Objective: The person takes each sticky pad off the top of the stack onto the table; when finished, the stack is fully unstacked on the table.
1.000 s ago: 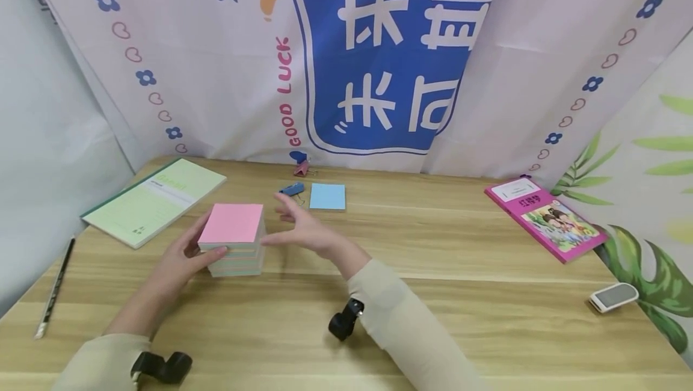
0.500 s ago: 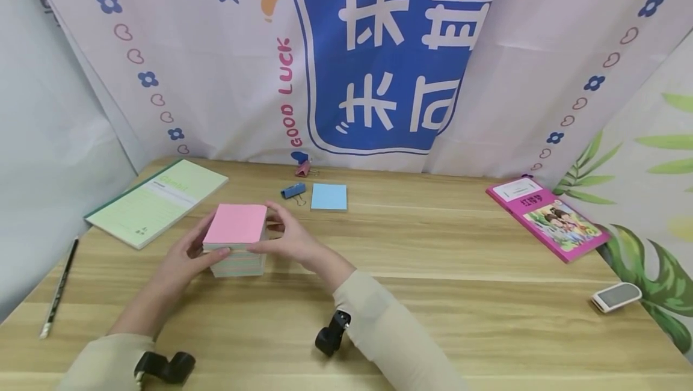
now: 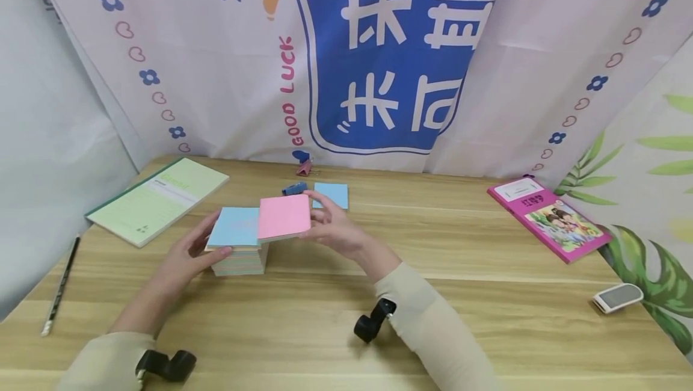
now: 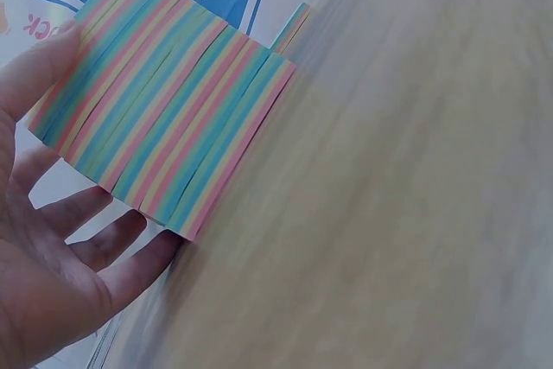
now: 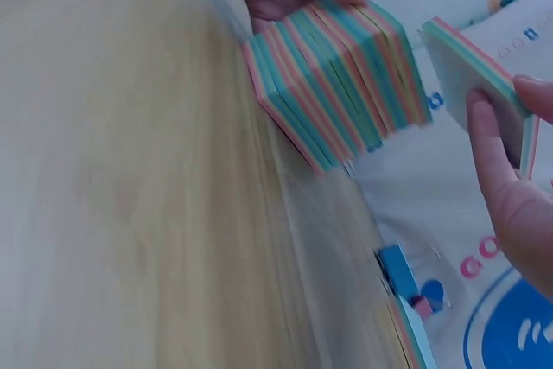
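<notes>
A tall stack of sticky note pads (image 3: 238, 258) stands on the table at centre left, a blue sheet on top. Its striped pink, yellow, green and blue edges show in the left wrist view (image 4: 164, 101). My left hand (image 3: 184, 261) grips the stack from the left, thumb on the near side. With my right hand (image 3: 343, 231) I pinch a pink-topped sticky note pad (image 3: 284, 216) by its right side. It overlaps the stack's right edge in the head view, but the right wrist view shows a gap between stack and pad (image 5: 475, 75).
Behind the right hand lie a blue sticky note pad (image 3: 332, 194), a blue binder clip (image 3: 294, 189) and a pink binder clip (image 3: 304, 168). A green notebook (image 3: 158, 200) and pencil (image 3: 61, 286) lie left; a pink book (image 3: 547, 216) and small white-and-grey object (image 3: 618, 298) lie right.
The right hand came in to the stack, took hold of the pink-topped pad and moved it to the right, baring the blue sheet beneath. The left hand stays on the stack.
</notes>
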### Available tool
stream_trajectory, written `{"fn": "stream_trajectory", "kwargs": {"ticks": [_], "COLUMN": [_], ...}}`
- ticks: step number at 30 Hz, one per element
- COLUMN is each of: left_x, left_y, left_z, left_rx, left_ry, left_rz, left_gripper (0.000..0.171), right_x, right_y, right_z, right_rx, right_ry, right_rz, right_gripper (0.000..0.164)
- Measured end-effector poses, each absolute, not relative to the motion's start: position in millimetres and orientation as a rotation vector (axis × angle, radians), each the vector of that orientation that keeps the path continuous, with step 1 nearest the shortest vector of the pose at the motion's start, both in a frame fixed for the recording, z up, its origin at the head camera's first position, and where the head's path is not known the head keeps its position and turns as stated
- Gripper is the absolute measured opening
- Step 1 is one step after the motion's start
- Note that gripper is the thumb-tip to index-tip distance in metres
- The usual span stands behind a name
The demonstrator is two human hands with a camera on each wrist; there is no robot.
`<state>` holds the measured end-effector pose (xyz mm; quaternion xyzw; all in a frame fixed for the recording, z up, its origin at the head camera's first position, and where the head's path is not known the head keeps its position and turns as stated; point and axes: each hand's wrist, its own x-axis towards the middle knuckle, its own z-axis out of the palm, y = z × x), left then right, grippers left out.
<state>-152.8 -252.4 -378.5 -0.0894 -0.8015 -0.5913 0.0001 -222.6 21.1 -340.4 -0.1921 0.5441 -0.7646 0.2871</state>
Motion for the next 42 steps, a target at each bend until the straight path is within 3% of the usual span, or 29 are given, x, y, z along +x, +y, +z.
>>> {"fn": "stream_trajectory", "kwargs": {"ticks": [18, 32, 42], "left_x": [-152.4, -152.4, -152.7], "left_y": [-252.9, -250.9, -254.2], "left_z": [-377.3, -380.3, -381.3], "left_rx": [-0.281, -0.270, -0.240], "left_ry": [-2.478, -2.480, -2.486], "left_rz": [-1.904, -1.914, -1.905], "left_gripper": [0.073, 0.073, 0.073], "right_x": [-294.4, -325.0, -329.9], "right_y": [147.8, 161.1, 157.3], "right_z": [-370.7, -385.2, -390.3], "right_rx": [-0.184, -0.046, -0.132], "right_ry": [1.399, 1.532, 1.624], "right_rz": [-2.252, -2.117, -2.005], "right_gripper": [0.082, 0.083, 0.084]}}
